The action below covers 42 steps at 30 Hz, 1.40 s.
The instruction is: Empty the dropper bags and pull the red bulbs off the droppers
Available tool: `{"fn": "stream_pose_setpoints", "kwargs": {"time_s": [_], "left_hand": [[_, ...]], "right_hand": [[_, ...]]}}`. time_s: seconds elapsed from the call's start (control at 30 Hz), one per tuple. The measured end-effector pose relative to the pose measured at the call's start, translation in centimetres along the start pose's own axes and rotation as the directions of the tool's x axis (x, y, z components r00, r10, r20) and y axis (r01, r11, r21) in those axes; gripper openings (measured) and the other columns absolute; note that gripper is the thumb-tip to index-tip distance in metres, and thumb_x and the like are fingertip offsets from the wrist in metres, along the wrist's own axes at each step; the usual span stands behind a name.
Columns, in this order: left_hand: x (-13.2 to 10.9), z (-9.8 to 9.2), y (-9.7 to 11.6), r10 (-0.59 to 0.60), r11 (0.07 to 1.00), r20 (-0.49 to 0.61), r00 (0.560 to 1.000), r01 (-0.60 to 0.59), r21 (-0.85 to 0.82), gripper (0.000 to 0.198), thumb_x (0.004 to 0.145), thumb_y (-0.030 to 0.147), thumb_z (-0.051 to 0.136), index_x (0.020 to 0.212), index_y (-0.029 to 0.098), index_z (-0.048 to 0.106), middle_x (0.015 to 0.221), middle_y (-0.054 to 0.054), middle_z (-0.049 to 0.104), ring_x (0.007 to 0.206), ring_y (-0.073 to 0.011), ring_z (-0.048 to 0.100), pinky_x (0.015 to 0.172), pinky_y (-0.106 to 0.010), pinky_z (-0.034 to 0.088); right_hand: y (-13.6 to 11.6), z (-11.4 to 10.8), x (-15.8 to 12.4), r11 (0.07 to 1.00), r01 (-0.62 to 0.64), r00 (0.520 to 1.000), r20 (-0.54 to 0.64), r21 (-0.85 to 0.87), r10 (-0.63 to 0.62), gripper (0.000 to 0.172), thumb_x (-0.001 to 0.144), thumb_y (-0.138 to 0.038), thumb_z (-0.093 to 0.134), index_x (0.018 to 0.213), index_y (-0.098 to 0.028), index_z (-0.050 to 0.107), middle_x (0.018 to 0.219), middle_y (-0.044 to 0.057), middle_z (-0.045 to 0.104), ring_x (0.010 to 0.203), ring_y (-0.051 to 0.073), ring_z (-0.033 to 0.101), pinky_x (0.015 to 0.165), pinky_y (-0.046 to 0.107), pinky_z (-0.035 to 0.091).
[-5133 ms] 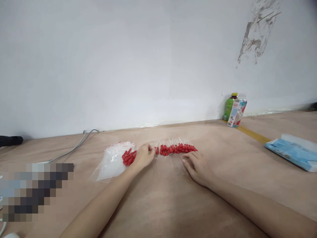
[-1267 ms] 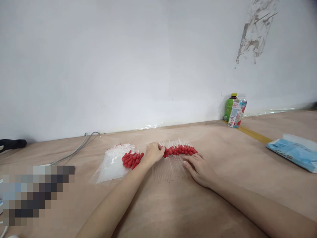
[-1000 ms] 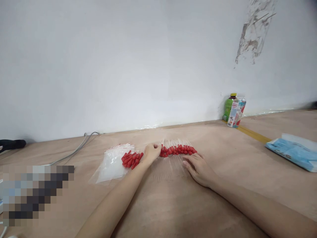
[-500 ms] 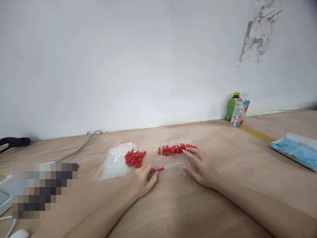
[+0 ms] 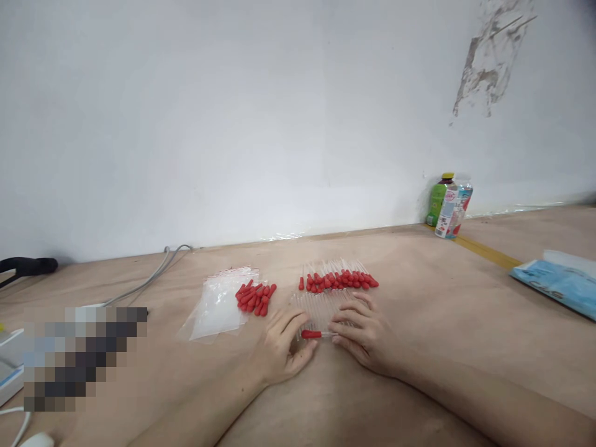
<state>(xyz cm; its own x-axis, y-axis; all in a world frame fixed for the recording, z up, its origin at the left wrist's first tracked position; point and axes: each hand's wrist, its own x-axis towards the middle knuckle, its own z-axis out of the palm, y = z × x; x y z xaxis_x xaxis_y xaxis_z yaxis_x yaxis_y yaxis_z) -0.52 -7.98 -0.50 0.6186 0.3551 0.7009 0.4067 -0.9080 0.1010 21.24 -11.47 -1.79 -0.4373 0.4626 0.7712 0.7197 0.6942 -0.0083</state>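
Note:
A dropper with a red rubber bulb (image 5: 311, 334) lies level between my hands, its clear tube running to the right. My right hand (image 5: 365, 335) pinches that tube between thumb and fingers. Around the bulb end, my left hand (image 5: 286, 344) has its thumb and fingers apart, not closed on it. Just beyond are several loose clear tubes (image 5: 314, 308) lying side by side, partly covered by my right fingers. Farther back is a row of droppers with red bulbs (image 5: 342, 280), tubes pointing away. A pile of loose red bulbs (image 5: 255, 298) sits left of them.
Clear zip bags (image 5: 218, 307) lie under and beside the loose bulbs. Two drink containers (image 5: 449, 208) stand by the wall at right, with a blue packet (image 5: 559, 285) nearer. Grey cables (image 5: 153, 276) and a blurred-out object (image 5: 77, 354) are at left.
My left hand has opened from its pinch on the red bulb. My right hand has come down and left from the dropper row onto the tube. The dropper has turned level and moved nearer.

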Motion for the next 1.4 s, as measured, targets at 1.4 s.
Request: {"fn": "stream_pose_setpoints", "kwargs": {"time_s": [1.4], "left_hand": [[-0.2, -1.7, -1.1, -0.008, 0.994, 0.016, 1.0, 0.006, 0.108, 0.014, 0.084, 0.017, 0.045, 0.082, 0.018, 0.058, 0.084, -0.005, 0.061, 0.081, -0.0174, 0.054, 0.073, -0.033, 0.042]], "right_hand": [[2.9, -1.5, -2.4, 0.99, -0.061, 0.998, -0.018, 0.13, 0.064, 0.031, 0.084, -0.015, 0.045, 0.113, -0.023, 0.054, 0.093, 0.005, 0.064, 0.09, 0.016, 0.06, 0.085, 0.034, 0.049]]}}
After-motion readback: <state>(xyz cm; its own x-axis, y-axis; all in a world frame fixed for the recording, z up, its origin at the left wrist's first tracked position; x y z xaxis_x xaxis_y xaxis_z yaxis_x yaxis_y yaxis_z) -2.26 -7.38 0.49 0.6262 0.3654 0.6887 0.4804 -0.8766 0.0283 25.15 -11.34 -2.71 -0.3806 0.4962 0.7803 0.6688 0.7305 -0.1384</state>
